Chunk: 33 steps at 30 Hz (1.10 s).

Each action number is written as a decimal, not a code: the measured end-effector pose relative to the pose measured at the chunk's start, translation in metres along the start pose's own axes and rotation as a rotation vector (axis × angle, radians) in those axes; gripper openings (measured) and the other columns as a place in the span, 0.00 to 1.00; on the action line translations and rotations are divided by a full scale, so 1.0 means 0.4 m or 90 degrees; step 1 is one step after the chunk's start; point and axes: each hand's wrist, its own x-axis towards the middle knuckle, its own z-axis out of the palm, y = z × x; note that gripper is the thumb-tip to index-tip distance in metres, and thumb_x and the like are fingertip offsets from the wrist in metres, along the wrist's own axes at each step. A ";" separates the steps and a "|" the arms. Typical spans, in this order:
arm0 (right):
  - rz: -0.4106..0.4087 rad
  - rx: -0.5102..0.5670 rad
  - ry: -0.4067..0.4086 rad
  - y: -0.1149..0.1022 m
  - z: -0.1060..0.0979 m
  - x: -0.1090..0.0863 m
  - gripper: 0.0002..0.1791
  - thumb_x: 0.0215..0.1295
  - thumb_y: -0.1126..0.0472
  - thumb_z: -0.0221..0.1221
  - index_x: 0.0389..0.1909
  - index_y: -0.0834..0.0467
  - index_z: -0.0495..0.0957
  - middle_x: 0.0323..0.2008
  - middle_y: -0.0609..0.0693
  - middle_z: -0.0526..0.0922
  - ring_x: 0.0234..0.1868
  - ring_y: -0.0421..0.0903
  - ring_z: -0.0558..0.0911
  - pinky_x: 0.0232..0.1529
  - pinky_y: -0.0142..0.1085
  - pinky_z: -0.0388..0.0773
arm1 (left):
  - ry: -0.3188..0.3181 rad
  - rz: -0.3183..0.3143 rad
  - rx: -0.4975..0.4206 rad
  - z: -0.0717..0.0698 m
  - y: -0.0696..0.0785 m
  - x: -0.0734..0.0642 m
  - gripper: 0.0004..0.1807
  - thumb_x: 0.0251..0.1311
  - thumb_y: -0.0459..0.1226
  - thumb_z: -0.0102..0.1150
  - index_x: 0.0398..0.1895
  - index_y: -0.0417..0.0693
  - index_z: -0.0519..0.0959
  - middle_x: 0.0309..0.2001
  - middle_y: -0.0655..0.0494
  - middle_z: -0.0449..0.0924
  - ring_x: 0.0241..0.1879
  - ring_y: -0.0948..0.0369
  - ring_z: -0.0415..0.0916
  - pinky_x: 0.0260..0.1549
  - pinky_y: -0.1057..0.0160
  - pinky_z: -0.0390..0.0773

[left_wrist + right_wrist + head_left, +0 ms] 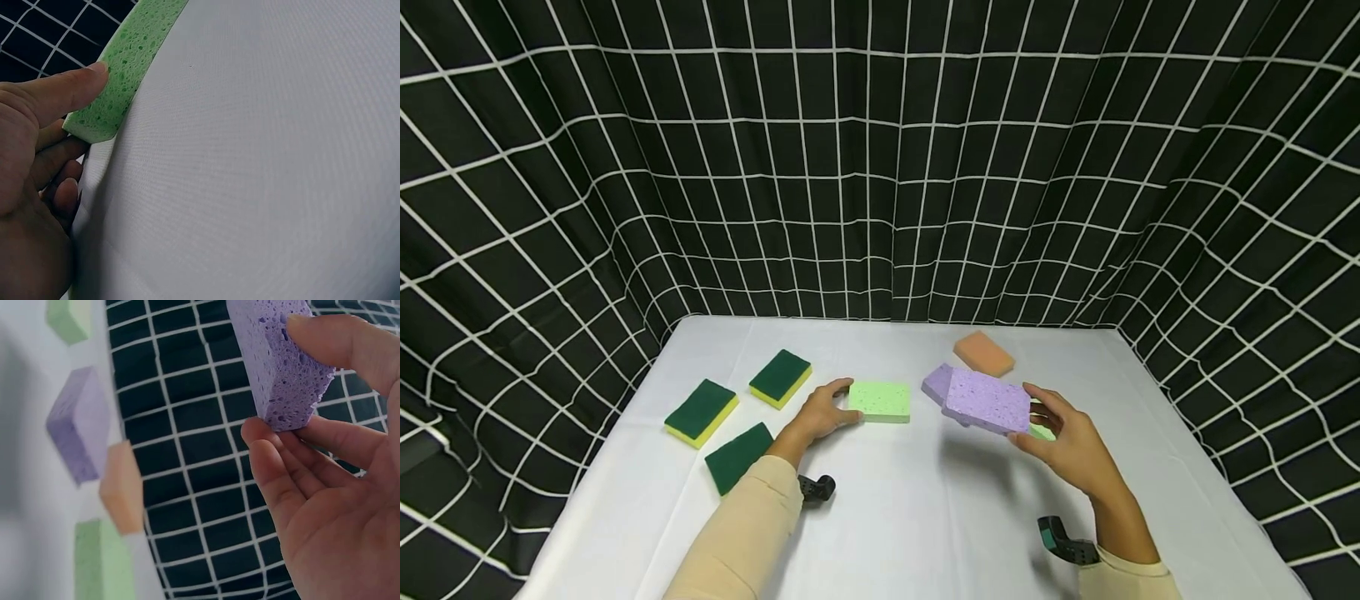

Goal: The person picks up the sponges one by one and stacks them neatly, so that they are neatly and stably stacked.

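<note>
A light green sponge (880,402) lies flat near the middle of the table, and my left hand (823,414) pinches its left end. In the left wrist view, the thumb presses one face of that green sponge (125,69) while fingers lie behind it. My right hand (1071,442) holds a purple sponge (987,400) raised above the table, gripping its right end between thumb and fingers. The right wrist view shows the porous side of this purple sponge (284,375). Behind it, partly hidden, lies a second purple sponge (936,384).
An orange sponge (983,354) lies at the back right. Another green sponge (1042,432) shows partly behind my right hand. On the left are three green-and-yellow scrub sponges, the back one (781,377) nearest the green sponge. Black gridded cloth (880,167) surrounds the white table (895,517).
</note>
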 end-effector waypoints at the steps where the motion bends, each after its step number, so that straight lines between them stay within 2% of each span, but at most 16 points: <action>1: -0.009 -0.002 0.000 -0.006 0.001 0.006 0.40 0.53 0.67 0.71 0.67 0.66 0.65 0.59 0.61 0.72 0.52 0.55 0.77 0.48 0.23 0.71 | 0.001 -0.002 0.001 0.001 0.000 -0.001 0.39 0.51 0.38 0.73 0.69 0.49 0.68 0.64 0.43 0.67 0.67 0.44 0.56 0.62 0.44 0.56; 8: -0.065 0.029 0.000 -0.045 0.023 0.057 0.40 0.52 0.70 0.70 0.66 0.68 0.65 0.59 0.57 0.72 0.54 0.52 0.76 0.52 0.26 0.70 | 0.005 -0.006 0.005 0.003 -0.003 -0.003 0.39 0.50 0.38 0.73 0.68 0.50 0.68 0.64 0.43 0.67 0.68 0.45 0.56 0.62 0.44 0.56; 11: -0.077 0.043 -0.002 -0.057 0.039 0.080 0.40 0.51 0.73 0.70 0.66 0.71 0.64 0.58 0.59 0.72 0.54 0.53 0.76 0.53 0.28 0.70 | 0.006 -0.006 0.004 0.005 -0.002 -0.002 0.39 0.50 0.38 0.73 0.68 0.50 0.68 0.65 0.43 0.67 0.68 0.45 0.55 0.63 0.45 0.56; 15: -0.090 0.061 -0.006 -0.067 0.066 0.109 0.40 0.50 0.74 0.70 0.65 0.72 0.63 0.59 0.62 0.71 0.54 0.55 0.76 0.54 0.34 0.72 | 0.006 -0.005 0.007 0.005 0.000 -0.002 0.40 0.50 0.39 0.74 0.68 0.50 0.68 0.65 0.43 0.67 0.68 0.45 0.55 0.63 0.44 0.55; 27: -0.088 0.099 -0.024 -0.074 0.134 0.172 0.38 0.48 0.77 0.69 0.64 0.72 0.66 0.57 0.61 0.72 0.52 0.55 0.76 0.55 0.42 0.72 | 0.012 -0.006 0.021 0.006 -0.009 0.004 0.41 0.49 0.39 0.75 0.68 0.50 0.68 0.65 0.43 0.67 0.68 0.44 0.54 0.64 0.44 0.54; 33: -0.071 0.097 -0.035 -0.131 0.154 0.178 0.38 0.49 0.78 0.67 0.62 0.78 0.63 0.57 0.69 0.71 0.52 0.61 0.76 0.54 0.49 0.71 | 0.007 -0.005 0.021 0.004 -0.002 0.002 0.40 0.50 0.38 0.74 0.69 0.49 0.67 0.66 0.43 0.66 0.68 0.45 0.55 0.64 0.46 0.55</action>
